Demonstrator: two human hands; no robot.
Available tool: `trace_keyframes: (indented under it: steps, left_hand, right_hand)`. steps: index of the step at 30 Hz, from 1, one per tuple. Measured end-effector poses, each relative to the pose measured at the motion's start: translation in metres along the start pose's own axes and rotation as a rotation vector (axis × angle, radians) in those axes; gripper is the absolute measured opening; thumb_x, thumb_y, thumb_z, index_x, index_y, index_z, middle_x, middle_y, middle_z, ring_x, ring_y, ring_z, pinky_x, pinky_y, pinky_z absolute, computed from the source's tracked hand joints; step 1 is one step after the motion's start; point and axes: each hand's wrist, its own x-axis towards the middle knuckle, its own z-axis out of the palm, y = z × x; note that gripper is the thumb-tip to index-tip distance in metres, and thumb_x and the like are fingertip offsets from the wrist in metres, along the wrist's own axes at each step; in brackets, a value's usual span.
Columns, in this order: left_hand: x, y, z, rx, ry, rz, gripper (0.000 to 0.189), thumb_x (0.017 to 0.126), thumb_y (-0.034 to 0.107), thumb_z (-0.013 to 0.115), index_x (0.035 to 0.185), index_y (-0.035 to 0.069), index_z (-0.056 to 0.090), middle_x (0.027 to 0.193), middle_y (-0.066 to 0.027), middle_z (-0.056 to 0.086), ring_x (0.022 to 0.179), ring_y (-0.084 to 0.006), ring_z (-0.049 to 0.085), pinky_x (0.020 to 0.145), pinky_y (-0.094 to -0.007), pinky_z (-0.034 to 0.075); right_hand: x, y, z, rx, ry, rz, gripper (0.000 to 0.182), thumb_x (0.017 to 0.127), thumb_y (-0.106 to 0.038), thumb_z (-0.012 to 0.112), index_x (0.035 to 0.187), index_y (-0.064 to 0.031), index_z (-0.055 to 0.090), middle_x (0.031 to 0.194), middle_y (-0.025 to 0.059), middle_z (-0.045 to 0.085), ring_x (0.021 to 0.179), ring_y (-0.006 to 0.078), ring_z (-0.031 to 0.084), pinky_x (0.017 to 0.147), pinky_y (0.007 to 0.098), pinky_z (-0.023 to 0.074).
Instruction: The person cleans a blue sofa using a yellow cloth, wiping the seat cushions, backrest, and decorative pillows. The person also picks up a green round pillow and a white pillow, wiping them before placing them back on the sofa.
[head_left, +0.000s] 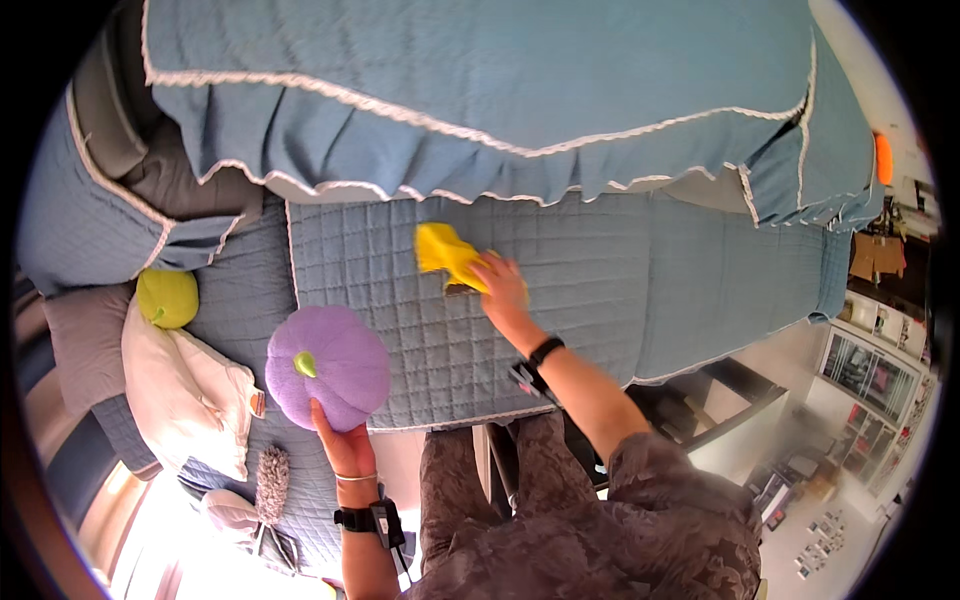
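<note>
My left hand holds a purple plush pumpkin cushion from below, with its green stem facing up. In my right hand is a bunched yellow cloth, held over the quilted blue seat cover of the sofa. A small dark patch shows under the cloth; I cannot tell what it is. Both wrists wear black straps with small devices.
A blue backrest cover with ruffled white-trimmed edging spans the far side. To the left lie a green pumpkin cushion, a cream cushion, a grey cushion and a fluffy duster. Shelving stands at right.
</note>
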Motion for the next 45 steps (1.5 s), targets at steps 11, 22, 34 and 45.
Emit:
trace_keyframes:
  steps: [11,22,34,45]
  left_hand:
    - [-0.11,-0.091,0.143,0.178,-0.31,-0.296,0.063,0.093,0.03,0.064,0.144,0.009,0.034,0.141,-0.0096,0.047,0.128,-0.0284,0.049,0.105,-0.0448,0.043]
    - [-0.182,0.035,0.519,0.182,-1.074,0.254,0.06,0.094,0.032,0.062,0.143,0.007,0.038,0.136,-0.0064,0.051,0.123,-0.0195,0.051,0.098,-0.0386,0.048]
    - [-0.114,0.013,0.684,1.109,-0.564,1.714,0.124,0.06,0.037,0.091,0.155,0.013,0.014,0.154,-0.0326,0.008,0.139,-0.0501,0.023,0.111,-0.0499,0.033]
    - [-0.101,0.032,0.707,1.006,-0.591,1.2,0.079,0.07,0.038,0.087,0.119,-0.001,0.039,0.132,-0.0256,0.041,0.125,-0.0371,0.044,0.101,-0.0411,0.041]
  right_hand:
    - [-0.251,-0.028,-0.045,0.471,-0.853,0.321,0.041,0.083,-0.019,0.06,0.123,-0.0083,0.061,0.112,0.0189,0.067,0.104,0.0331,0.064,0.089,0.0416,0.0475]
    - [-0.013,0.057,-0.337,0.682,0.128,0.376,0.047,0.09,-0.026,0.067,0.129,-0.0022,0.053,0.103,0.0115,0.068,0.088,0.0205,0.066,0.077,0.0335,0.0527]
    - [-0.065,0.054,-0.398,0.863,0.378,0.45,0.047,0.09,-0.018,0.068,0.13,0.0001,0.051,0.109,0.0103,0.065,0.096,0.0154,0.062,0.083,0.0301,0.0501]
    - [0.123,0.103,-0.51,0.758,0.511,0.176,0.043,0.094,-0.039,0.061,0.117,-0.0021,0.061,0.092,0.0111,0.066,0.084,0.0142,0.062,0.073,0.0303,0.0498]
